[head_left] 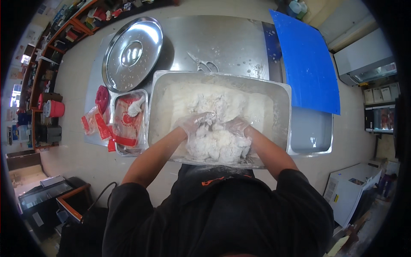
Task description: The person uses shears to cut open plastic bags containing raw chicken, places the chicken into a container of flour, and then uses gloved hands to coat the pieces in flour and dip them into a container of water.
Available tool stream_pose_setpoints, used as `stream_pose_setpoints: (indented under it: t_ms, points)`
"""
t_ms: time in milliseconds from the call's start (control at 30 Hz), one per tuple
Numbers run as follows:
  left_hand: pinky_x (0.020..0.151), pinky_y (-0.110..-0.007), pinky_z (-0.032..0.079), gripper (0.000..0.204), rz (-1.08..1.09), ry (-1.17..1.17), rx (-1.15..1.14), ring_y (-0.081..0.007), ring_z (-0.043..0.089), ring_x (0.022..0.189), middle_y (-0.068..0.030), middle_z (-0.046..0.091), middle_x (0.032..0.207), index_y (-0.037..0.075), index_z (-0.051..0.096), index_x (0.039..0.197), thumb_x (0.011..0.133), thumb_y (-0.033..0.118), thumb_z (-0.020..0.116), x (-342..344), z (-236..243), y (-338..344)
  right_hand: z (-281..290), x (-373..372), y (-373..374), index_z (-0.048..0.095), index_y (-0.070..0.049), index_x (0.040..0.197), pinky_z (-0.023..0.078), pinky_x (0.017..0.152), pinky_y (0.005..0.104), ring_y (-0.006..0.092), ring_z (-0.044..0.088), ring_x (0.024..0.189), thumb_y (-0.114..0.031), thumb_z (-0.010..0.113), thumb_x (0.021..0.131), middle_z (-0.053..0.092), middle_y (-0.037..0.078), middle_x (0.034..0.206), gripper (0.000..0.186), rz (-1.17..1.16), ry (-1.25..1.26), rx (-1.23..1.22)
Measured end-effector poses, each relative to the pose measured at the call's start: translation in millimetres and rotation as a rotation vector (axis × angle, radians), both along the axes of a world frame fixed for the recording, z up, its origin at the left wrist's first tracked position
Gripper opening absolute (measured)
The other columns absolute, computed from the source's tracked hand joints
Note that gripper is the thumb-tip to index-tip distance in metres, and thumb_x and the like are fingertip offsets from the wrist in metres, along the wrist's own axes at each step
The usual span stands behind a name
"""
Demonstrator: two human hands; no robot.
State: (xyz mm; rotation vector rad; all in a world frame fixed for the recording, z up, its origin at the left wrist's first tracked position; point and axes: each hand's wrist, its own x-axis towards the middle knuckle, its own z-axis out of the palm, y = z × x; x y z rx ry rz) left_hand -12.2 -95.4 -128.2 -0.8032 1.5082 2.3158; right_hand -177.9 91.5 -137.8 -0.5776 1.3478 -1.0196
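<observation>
The gloved left hand (195, 123) and right hand (237, 125) work among floured lumps (219, 146) between them and toward the body; whether they grip any, I cannot tell. The deep pan (281, 112) around both probably keeps loose flour (171, 95) contained.

Head camera: we looked down from the person's head, upright, through the left fisheye of a pair.
Steel tub (282, 112): we had it near and around mid-view, the left hand (193, 123) and right hand (238, 125) within it.
Black shirt (218, 210): we saw it at the near edge, below us.
Steel table (239, 45): we faced across it toward its far side.
Shelving (83, 26): we caught it far left, bent by the lens.
White appliance (364, 53): we took it in at far right.
</observation>
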Motion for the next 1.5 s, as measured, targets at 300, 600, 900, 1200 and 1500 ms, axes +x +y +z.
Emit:
stream_pose_setpoints:
  t_ms: [300, 600, 900, 1200, 1500]
  points:
    - [0.112, -0.035, 0.029, 0.051, -0.401, -0.480, -1.115, -0.0269, 0.047, 0.127, -0.0161, 0.051, 0.137, 0.004, 0.049, 0.135, 0.097, 0.036, 0.039, -12.1, 12.9, -93.4, 79.3, -89.3, 43.2, 0.056, -0.002, 0.124, 0.049, 0.084, 0.0366, 0.0222, 0.060, 0.092, -0.028, 0.052, 0.093, 0.062, 0.014, 0.107, 0.040, 0.089, 0.505, 0.324]
    - [0.103, -0.036, 0.038, 0.050, 0.236, -0.128, 0.016, -0.0230, 0.051, 0.118, -0.0110, 0.055, 0.130, 0.007, 0.051, 0.133, 0.093, 0.037, 0.051, -47.1, 35.6, -11.1, 25.5, -57.4, 8.1, 0.058, -0.002, 0.120, 0.047, 0.084, 0.0335, 0.0215, 0.059, 0.090, -0.045, 0.043, 0.098, 0.063, 0.010, 0.106, 0.051, -0.265, 0.461, 0.371]
    - [0.099, -0.038, 0.044, 0.048, -0.788, -0.224, -0.918, -0.0221, 0.055, 0.115, -0.0105, 0.056, 0.128, 0.008, 0.049, 0.133, 0.089, 0.025, 0.060, 13.9, 43.2, -70.7, 51.0, -71.6, 40.8, 0.060, -0.002, 0.120, 0.048, 0.089, 0.0345, 0.0195, 0.060, 0.101, -0.028, 0.064, 0.087, 0.064, 0.009, 0.114, 0.042, 0.232, 0.608, 0.639]
    - [0.099, -0.035, 0.045, 0.050, -0.102, -0.150, 0.350, -0.0213, 0.057, 0.115, -0.0105, 0.057, 0.128, 0.005, 0.047, 0.133, 0.087, 0.019, 0.062, 27.0, 37.2, -21.6, 19.2, 5.0, 3.1, 0.058, -0.003, 0.123, 0.050, 0.082, 0.0304, 0.0184, 0.060, 0.097, -0.013, 0.064, 0.083, 0.064, 0.009, 0.114, 0.042, -0.059, -0.089, -0.025]
    - [0.096, -0.034, 0.047, 0.064, -0.521, 0.042, -0.905, -0.0215, 0.059, 0.112, -0.0123, 0.060, 0.123, 0.003, 0.042, 0.135, 0.082, 0.023, 0.069, 12.4, 110.1, -28.6, 125.5, -15.0, 11.4, 0.057, -0.003, 0.124, 0.051, 0.076, 0.0276, 0.0172, 0.060, 0.094, -0.002, 0.062, 0.080, 0.064, 0.009, 0.110, 0.044, 0.133, 0.307, -0.033]
